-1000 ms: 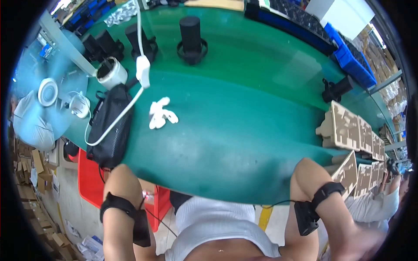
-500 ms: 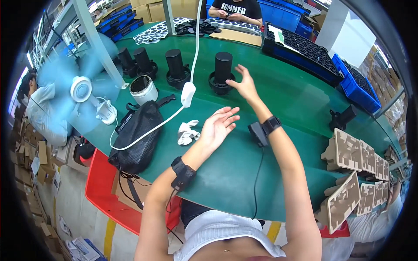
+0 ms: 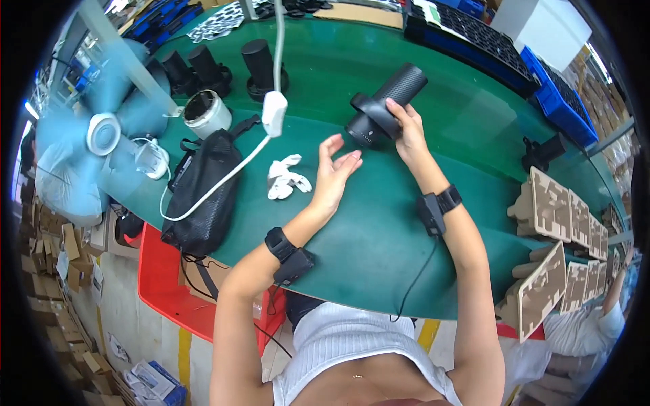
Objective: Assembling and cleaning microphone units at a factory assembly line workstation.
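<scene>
My right hand [image 3: 410, 134] grips a black cylinder [image 3: 402, 86] with a perforated body and a wide ring round its lower part. The cylinder is tilted, its top leaning away to the right, held above the green table. My left hand [image 3: 332, 177], open with its fingers curved and apart, is just left of the cylinder's lower end and does not touch it. Further back on the left, several similar black cylinders [image 3: 258, 62] stand upright on the table. A crumpled white cloth or glove [image 3: 287, 177] lies left of my left hand.
A black mesh bag [image 3: 206, 193], a white-rimmed round container [image 3: 208, 115] and a spinning fan [image 3: 103, 134] are at left. A white cable with a switch [image 3: 274, 114] hangs across the table. Moulded pulp trays [image 3: 542, 291] stand at right, near another black piece [image 3: 544, 151]. Blue crates [image 3: 565, 105] stand behind.
My right hand has taken hold of the standing black cylinder, lifted it and tilted it. My left hand has turned and moved slightly up toward it. The view has shifted downward.
</scene>
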A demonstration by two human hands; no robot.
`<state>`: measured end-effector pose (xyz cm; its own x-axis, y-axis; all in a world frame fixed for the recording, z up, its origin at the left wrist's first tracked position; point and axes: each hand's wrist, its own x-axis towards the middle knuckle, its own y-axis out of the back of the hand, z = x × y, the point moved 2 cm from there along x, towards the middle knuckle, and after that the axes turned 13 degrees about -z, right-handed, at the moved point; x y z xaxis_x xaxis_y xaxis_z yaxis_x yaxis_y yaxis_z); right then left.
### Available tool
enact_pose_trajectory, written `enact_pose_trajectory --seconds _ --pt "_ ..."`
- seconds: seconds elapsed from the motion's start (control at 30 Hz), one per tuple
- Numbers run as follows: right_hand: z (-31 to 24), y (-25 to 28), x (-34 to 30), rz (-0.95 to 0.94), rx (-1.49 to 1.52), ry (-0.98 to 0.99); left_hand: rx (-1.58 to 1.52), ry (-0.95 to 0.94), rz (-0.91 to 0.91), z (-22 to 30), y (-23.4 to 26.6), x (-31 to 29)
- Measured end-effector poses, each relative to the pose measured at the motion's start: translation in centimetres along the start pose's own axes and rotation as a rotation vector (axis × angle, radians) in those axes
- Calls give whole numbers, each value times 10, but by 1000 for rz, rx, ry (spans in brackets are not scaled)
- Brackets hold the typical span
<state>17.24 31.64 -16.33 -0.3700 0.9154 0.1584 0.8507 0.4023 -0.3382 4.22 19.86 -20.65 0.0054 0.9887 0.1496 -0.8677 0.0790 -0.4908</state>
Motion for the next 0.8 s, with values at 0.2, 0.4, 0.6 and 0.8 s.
enact_pose_trajectory --seconds 0.2,0.4,0.6,0.8 --pt "14 29 -53 -88 552 -239 333 -164 -280 7 -35 -14" --pt "29 33 -59 -138 522 -276 654 -265 -276 7 -44 -24" --pt "31 33 -56 -162 536 -292 712 -342 -235 8 -37 -24" --pt "24 30 -57 -83 579 -328 861 -339 -53 17 -26 -17"
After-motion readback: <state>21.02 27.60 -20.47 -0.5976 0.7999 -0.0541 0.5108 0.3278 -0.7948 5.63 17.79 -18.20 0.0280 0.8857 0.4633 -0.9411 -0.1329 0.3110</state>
